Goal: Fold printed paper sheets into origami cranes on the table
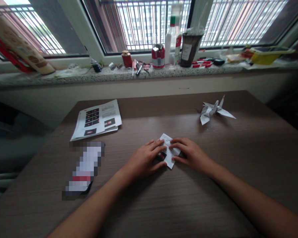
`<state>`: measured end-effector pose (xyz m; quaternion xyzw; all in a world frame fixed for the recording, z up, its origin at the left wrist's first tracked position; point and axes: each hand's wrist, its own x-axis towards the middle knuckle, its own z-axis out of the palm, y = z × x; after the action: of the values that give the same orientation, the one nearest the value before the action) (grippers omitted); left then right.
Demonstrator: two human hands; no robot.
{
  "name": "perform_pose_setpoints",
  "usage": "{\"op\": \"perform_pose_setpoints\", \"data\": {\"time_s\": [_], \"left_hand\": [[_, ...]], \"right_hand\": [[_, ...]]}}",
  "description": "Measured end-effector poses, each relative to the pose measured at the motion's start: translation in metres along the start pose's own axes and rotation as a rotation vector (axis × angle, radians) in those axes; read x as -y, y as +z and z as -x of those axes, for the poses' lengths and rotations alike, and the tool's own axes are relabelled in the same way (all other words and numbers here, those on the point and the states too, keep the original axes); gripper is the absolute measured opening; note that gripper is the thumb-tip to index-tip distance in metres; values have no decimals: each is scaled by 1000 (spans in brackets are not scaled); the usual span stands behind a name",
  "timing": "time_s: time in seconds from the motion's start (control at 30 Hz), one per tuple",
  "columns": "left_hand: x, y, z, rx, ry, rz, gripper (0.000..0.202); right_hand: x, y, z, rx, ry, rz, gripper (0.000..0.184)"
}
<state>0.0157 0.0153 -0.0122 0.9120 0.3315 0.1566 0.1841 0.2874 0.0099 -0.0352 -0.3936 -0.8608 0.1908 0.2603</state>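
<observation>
A small folded piece of white paper (169,152) with dark print lies on the brown wooden table (238,158), near its middle. My left hand (145,159) rests on the paper's left side with its fingers stretched flat and pressing down. My right hand (190,153) presses the paper's right side, fingers also lying flat on it. Both hands meet over the paper and cover much of it. A finished folded paper crane (215,110) stands further back to the right, apart from both hands.
A printed sheet of paper (98,119) lies at the back left of the table. A blurred flat object (85,169) lies to the left of my left arm. The stone window sill (64,77) behind carries a can, bottles, a dark cup and small clutter.
</observation>
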Motion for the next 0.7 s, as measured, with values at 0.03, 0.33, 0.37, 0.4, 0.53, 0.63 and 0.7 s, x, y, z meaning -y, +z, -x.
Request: {"op": "perform_pose_setpoints", "data": {"time_s": [0.03,0.33,0.37,0.4,0.53,0.63,0.7], "left_hand": [[1,0,0,0,8,7,47],[11,6,0,-37,90,-37,16],[11,7,-1,-41,96,-43,14],[11,7,-1,-47,104,-48,13],[12,10,-1,-84,119,-40,12],[10,10,-1,-109,95,-11,9],[8,10,-1,-123,87,10,9]], "right_hand": [[0,0,0,-1,-1,-1,35],[3,-2,-1,6,0,3,35],[2,-2,-1,7,1,5,35],[2,-2,-1,7,2,6,35],[2,-2,-1,11,-9,-1,34],[5,-6,-1,24,-9,-16,32],[8,-10,-2,35,-6,-26,30]]}}
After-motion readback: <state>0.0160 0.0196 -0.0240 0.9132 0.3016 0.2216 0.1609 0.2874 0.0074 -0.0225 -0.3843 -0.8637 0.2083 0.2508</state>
